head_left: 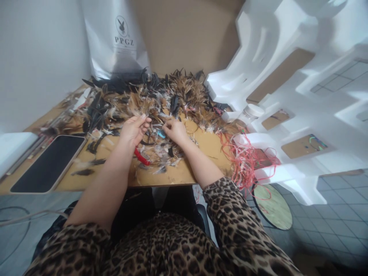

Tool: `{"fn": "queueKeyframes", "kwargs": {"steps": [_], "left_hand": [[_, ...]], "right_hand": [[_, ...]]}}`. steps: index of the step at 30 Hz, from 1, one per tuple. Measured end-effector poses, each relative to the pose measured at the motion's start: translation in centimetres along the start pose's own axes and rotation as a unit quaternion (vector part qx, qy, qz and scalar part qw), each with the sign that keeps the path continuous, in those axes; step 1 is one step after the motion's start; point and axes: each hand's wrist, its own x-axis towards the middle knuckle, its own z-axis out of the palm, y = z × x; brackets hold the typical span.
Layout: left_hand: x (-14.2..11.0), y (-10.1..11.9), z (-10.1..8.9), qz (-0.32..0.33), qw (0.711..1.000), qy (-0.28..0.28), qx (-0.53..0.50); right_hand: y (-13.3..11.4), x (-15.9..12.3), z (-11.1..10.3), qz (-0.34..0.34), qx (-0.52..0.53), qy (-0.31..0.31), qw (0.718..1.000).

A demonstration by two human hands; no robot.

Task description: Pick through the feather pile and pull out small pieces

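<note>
My left hand [134, 129] is closed in a pinch, and brown feathers [138, 104] fan up from its thumb and fingertips. A short gap to the right, my right hand [176, 131] is also pinched closed; whatever is between its fingertips is too small to make out. Beneath and between the hands lie loose feather scraps [165, 152] and a small bright blue piece [161, 133]. Below my left wrist rests a red curved strip [142, 157].
Black and brown feather heaps [188, 90] line the table's back. A phone [48, 165] lies left, a silver-white bag [115, 46] stands behind. At right are a tangle of red string [244, 161], a lidded jar [251, 112] and white foam packing [304, 92].
</note>
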Motion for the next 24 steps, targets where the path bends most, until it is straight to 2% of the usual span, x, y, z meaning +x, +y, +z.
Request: {"fn": "queueKeyframes", "kwargs": {"steps": [3, 6, 10, 13, 15, 18, 20, 24], "left_hand": [[0.1, 0.2, -0.2, -0.011, 0.999, -0.004, -0.03], [0.1, 0.4, -0.3, -0.02, 0.998, -0.021, -0.055], [0.0, 0.6, -0.5, -0.025, 0.995, -0.046, -0.082], [-0.1, 0.6, -0.6, -0.05, 0.994, -0.055, -0.076], [0.0, 0.6, -0.6, -0.071, 0.993, -0.063, -0.068], [0.0, 0.4, -0.7, -0.116, 0.988, -0.083, -0.057], [-0.1, 0.3, -0.8, -0.159, 0.98, -0.107, -0.047], [-0.5, 0.2, -0.7, -0.226, 0.959, -0.164, -0.037]], "right_hand": [[0.4, 0.5, -0.7, -0.018, 0.132, 0.087, 0.987], [0.4, 0.7, -1.4, 0.004, 0.239, 0.141, 0.961], [-0.3, 0.5, -1.7, 0.058, 0.349, 0.111, 0.929], [-0.7, 0.2, -1.7, 0.047, 0.393, 0.046, 0.917], [-0.8, 0.1, -1.9, 0.007, 0.364, 0.032, 0.931], [-0.7, -0.1, -2.2, -0.078, 0.243, 0.059, 0.965], [-0.6, -0.3, -2.4, -0.121, 0.163, 0.063, 0.977], [-0.5, -0.5, -2.5, -0.145, 0.054, 0.052, 0.987]]}}
